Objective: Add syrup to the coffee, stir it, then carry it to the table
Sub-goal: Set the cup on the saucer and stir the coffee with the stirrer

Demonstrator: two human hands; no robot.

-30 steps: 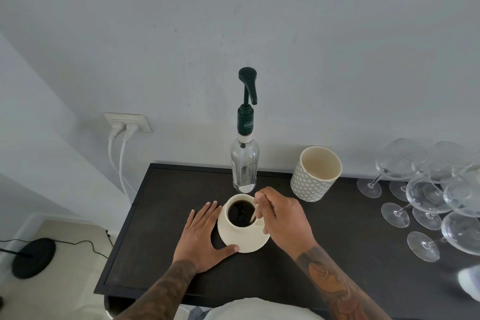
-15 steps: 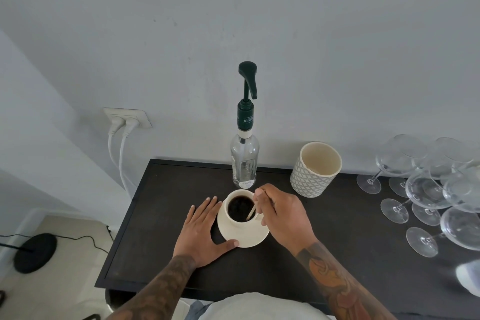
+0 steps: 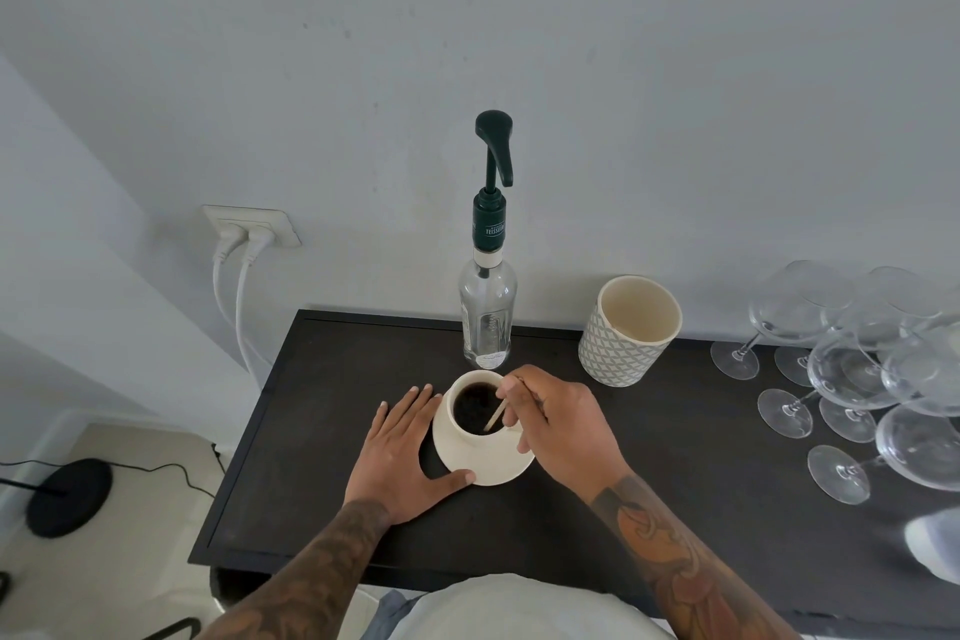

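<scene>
A cream cup of black coffee [image 3: 475, 408] stands on a cream saucer [image 3: 485, 465] on the dark counter [image 3: 311, 431]. My right hand [image 3: 561, 426] pinches a thin wooden stirrer [image 3: 496, 415] whose lower end dips into the coffee. My left hand [image 3: 402, 452] lies flat on the counter, fingers spread, thumb touching the saucer's front edge. Just behind the cup stands the clear syrup bottle [image 3: 487, 317] with a dark green pump.
A patterned cream pot [image 3: 626, 333] sits right of the bottle. Several wine glasses [image 3: 857, 369] crowd the counter's right side. A wall socket with two white plugs [image 3: 249, 229] is at left. A black lamp base [image 3: 67, 496] lies on the floor.
The stirrer has shifted within the cup as my right hand moves slightly. The view has tilted a little; my left hand stays at the saucer.
</scene>
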